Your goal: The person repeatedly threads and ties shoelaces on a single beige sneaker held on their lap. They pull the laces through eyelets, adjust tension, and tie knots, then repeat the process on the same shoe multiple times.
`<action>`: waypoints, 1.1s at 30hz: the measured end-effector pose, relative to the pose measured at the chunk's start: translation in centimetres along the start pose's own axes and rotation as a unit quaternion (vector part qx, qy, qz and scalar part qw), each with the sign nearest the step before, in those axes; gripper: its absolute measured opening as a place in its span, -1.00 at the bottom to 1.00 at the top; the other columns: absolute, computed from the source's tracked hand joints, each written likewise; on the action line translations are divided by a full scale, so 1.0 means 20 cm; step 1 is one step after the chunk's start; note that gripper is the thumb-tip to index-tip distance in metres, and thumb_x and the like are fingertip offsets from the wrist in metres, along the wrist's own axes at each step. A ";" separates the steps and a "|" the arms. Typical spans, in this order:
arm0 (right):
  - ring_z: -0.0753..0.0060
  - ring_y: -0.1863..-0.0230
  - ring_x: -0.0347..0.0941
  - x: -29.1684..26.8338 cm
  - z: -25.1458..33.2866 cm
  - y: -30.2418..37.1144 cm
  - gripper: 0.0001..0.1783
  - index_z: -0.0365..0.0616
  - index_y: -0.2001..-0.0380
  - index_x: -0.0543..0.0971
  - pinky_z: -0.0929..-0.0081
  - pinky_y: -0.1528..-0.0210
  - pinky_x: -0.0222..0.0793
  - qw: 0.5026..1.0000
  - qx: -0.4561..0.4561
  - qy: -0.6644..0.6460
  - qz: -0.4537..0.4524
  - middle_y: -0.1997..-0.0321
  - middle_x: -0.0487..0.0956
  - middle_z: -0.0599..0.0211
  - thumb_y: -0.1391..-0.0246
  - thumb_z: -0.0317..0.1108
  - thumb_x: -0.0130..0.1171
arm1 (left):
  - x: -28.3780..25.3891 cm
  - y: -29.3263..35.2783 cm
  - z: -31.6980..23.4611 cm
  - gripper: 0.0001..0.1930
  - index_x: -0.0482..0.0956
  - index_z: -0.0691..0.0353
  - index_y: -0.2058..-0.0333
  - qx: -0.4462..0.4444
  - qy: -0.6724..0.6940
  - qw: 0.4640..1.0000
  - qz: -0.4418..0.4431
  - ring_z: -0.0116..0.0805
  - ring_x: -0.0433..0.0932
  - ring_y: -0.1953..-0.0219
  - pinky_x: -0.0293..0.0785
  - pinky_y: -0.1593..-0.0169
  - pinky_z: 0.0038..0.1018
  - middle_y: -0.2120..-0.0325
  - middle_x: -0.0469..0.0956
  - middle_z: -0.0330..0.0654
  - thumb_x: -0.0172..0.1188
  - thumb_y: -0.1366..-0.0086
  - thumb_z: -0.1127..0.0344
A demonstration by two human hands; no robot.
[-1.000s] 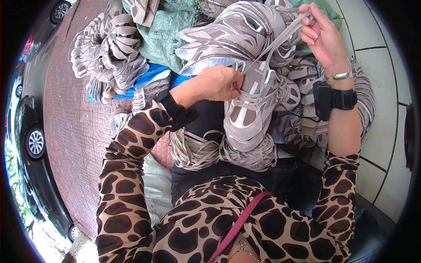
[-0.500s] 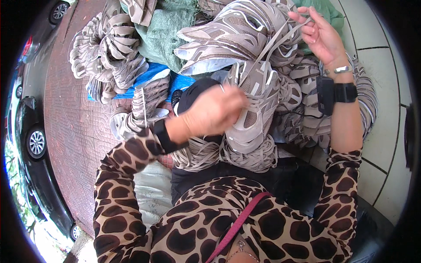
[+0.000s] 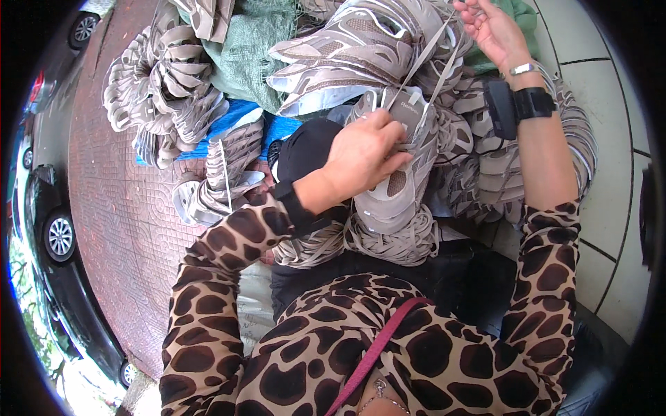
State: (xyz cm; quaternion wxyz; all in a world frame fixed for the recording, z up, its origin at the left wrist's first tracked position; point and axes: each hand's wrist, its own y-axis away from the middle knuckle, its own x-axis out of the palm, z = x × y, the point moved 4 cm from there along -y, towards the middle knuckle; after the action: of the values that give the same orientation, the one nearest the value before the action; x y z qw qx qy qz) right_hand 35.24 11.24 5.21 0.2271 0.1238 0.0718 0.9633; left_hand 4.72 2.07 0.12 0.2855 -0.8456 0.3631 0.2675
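Note:
A grey-beige sports shoe upper (image 3: pixel 395 201), partly laced, lies toe toward me over my lap. My left hand (image 3: pixel 364 156) is bent over its eyelets, with thumb and fingers closed at the lacing; the fingertips partly hide what they pinch. Up at the far right, my right hand (image 3: pixel 489 31) is closed on the ends of a flat beige shoelace (image 3: pixel 447 66). Two strands of it run taut from there down to the shoe's tongue (image 3: pixel 409 107). Below the toe rests a bundle of loose beige laces (image 3: pixel 395 239).
Stacked shoe uppers (image 3: pixel 340 62) lie just beyond, with more at the right (image 3: pixel 499 180) and in a bunch at the left (image 3: pixel 166 76). A green woven sack (image 3: pixel 253 62) and blue sheeting (image 3: pixel 236 118) lie among them. Red paving (image 3: pixel 118 208) borders parked cars (image 3: pixel 59 236).
My left hand, blurred before, has come to rest over the shoe's eyelets. My right hand has moved slightly farther away, and the lace strands now stretch apart and taut.

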 end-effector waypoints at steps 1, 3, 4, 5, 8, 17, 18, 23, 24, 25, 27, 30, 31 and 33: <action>0.45 0.47 0.42 0.00 0.01 0.02 -0.66 -0.15 0.38 0.48 0.52 0.44 0.34 1.000 -0.006 0.000 0.013 0.42 0.56 0.26 -0.40 -0.19 -0.14 | 0.03 -0.05 -0.02 -0.77 0.56 0.19 0.34 0.020 -0.025 0.999 -0.003 -0.02 0.54 0.31 0.48 0.25 -0.21 0.42 0.49 -0.07 0.36 -0.12 0.22; 0.45 0.47 0.42 0.01 0.03 0.05 -0.66 -0.15 0.36 0.48 0.51 0.43 0.34 1.000 -0.016 0.007 0.021 0.41 0.56 0.26 -0.41 -0.18 -0.14 | 0.06 -0.10 -0.01 -0.76 0.55 0.20 0.41 0.024 -0.030 0.999 0.028 -0.02 0.54 0.31 0.48 0.25 -0.20 0.44 0.49 -0.07 0.37 -0.09 0.20; 0.45 0.47 0.42 0.03 0.03 0.08 -0.66 -0.15 0.36 0.48 0.51 0.43 0.34 1.000 -0.017 0.006 0.025 0.41 0.57 0.26 -0.41 -0.18 -0.14 | 0.07 -0.12 0.00 -0.76 0.54 0.21 0.45 0.009 -0.009 0.998 0.063 -0.02 0.54 0.31 0.47 0.24 -0.19 0.45 0.49 -0.07 0.37 -0.08 0.20; 0.45 0.47 0.42 0.04 0.04 0.09 -0.66 -0.15 0.35 0.48 0.50 0.43 0.34 0.999 -0.019 0.005 0.029 0.41 0.57 0.26 -0.41 -0.18 -0.14 | 0.08 -0.13 0.01 -0.76 0.54 0.21 0.48 -0.006 0.011 0.995 0.097 -0.02 0.54 0.32 0.47 0.24 -0.19 0.45 0.49 -0.08 0.37 -0.07 0.20; 0.44 0.47 0.43 0.04 0.01 0.14 -0.65 -0.14 0.36 0.48 0.50 0.41 0.37 0.998 0.012 0.006 0.068 0.41 0.57 0.27 -0.41 -0.16 -0.15 | 0.01 -0.06 -0.05 -0.85 0.52 0.21 0.55 -0.022 0.023 0.978 0.209 -0.03 0.55 0.35 0.45 0.23 -0.20 0.48 0.49 -0.09 0.30 0.00 0.30; 0.30 0.33 0.54 0.08 0.05 0.20 -0.62 -0.14 0.38 0.45 0.34 0.16 0.49 0.988 -0.081 -0.024 0.129 0.42 0.54 0.28 -0.43 -0.14 -0.18 | 0.05 -0.02 -0.04 -0.80 0.48 0.09 0.28 0.069 -0.224 0.968 -0.088 -0.22 0.46 0.22 0.27 0.10 -0.25 0.31 0.47 -0.23 0.21 -0.10 0.31; 0.29 0.32 0.54 0.08 0.05 0.20 -0.62 -0.14 0.39 0.44 0.34 0.14 0.48 0.985 -0.108 -0.018 0.134 0.43 0.53 0.29 -0.44 -0.15 -0.18 | 0.11 0.03 -0.04 -0.76 0.50 0.06 0.20 0.067 -0.180 0.980 -0.050 -0.21 0.44 0.12 0.22 -0.01 -0.22 0.23 0.48 -0.25 0.23 -0.14 0.25; 0.30 0.30 0.54 0.04 0.05 0.12 -0.62 -0.14 0.41 0.42 0.29 0.03 0.46 0.977 -0.177 0.028 0.112 0.49 0.46 0.34 -0.45 -0.17 -0.20 | 0.20 0.22 -0.12 -0.31 0.17 0.17 -0.35 0.138 -0.101 0.971 0.166 -0.08 -0.04 -0.45 -0.16 -0.44 -0.08 -0.40 0.03 -0.08 0.11 -0.31 0.06; 0.27 0.29 0.54 0.04 0.03 0.08 -0.62 -0.14 0.42 0.41 0.25 0.02 0.46 0.977 -0.164 -0.021 0.135 0.50 0.45 0.34 -0.44 -0.17 -0.19 | 0.22 0.24 -0.12 -0.30 0.14 0.20 -0.36 0.155 -0.082 0.962 0.207 -0.08 -0.09 -0.47 -0.18 -0.45 -0.08 -0.42 0.00 -0.07 0.09 -0.32 0.06; 0.27 0.29 0.54 0.04 0.03 0.05 -0.62 -0.14 0.42 0.41 0.23 0.02 0.46 0.975 -0.162 -0.019 0.149 0.51 0.45 0.34 -0.44 -0.17 -0.19 | 0.23 0.25 -0.12 -0.29 0.11 0.24 -0.37 0.172 -0.064 0.951 0.249 -0.09 -0.14 -0.48 -0.20 -0.45 -0.08 -0.43 -0.03 -0.07 0.07 -0.34 0.06; 0.25 0.29 0.54 0.06 0.03 0.00 -0.62 -0.14 0.42 0.41 0.21 0.01 0.46 0.971 -0.158 -0.017 0.177 0.51 0.44 0.34 -0.44 -0.16 -0.18 | 0.25 0.28 -0.12 -0.27 0.06 0.33 -0.37 0.174 -0.078 0.943 0.272 -0.10 -0.18 -0.49 -0.21 -0.46 -0.08 -0.44 -0.06 -0.06 0.04 -0.37 0.06; 0.24 0.31 0.56 0.08 0.06 -0.05 -0.61 -0.16 0.43 0.41 0.21 0.08 0.50 0.976 -0.144 0.038 0.160 0.50 0.45 0.34 -0.42 -0.13 -0.13 | 0.26 0.28 -0.12 -0.27 0.05 0.32 -0.37 0.172 -0.085 0.937 0.291 -0.10 -0.19 -0.49 -0.22 -0.46 -0.08 -0.44 -0.07 -0.05 0.05 -0.36 0.06; 0.23 0.31 0.57 0.08 0.06 -0.05 -0.61 -0.16 0.42 0.41 0.22 0.10 0.51 0.979 -0.135 0.053 0.144 0.50 0.45 0.34 -0.42 -0.12 -0.12 | 0.27 0.28 -0.12 -0.27 0.05 0.30 -0.38 0.169 -0.080 0.937 0.296 -0.10 -0.20 -0.49 -0.22 -0.46 -0.08 -0.44 -0.07 -0.05 0.05 -0.36 0.06; 0.23 0.31 0.61 0.08 0.09 -0.03 -0.61 -0.16 0.41 0.42 0.28 0.18 0.57 0.977 -0.128 0.094 0.145 0.47 0.51 0.29 -0.41 -0.11 -0.12 | 0.26 0.27 -0.13 -0.29 0.09 0.29 -0.36 0.170 -0.050 0.943 0.283 -0.08 -0.14 -0.48 -0.19 -0.45 -0.10 -0.42 -0.03 -0.03 0.08 -0.35 0.10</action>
State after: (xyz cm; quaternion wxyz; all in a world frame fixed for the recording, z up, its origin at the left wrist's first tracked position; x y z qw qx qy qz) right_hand 34.51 12.61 7.21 0.0914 0.0118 -0.0494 0.9945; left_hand 4.37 -5.08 -3.10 0.3551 -0.6327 0.6128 0.3133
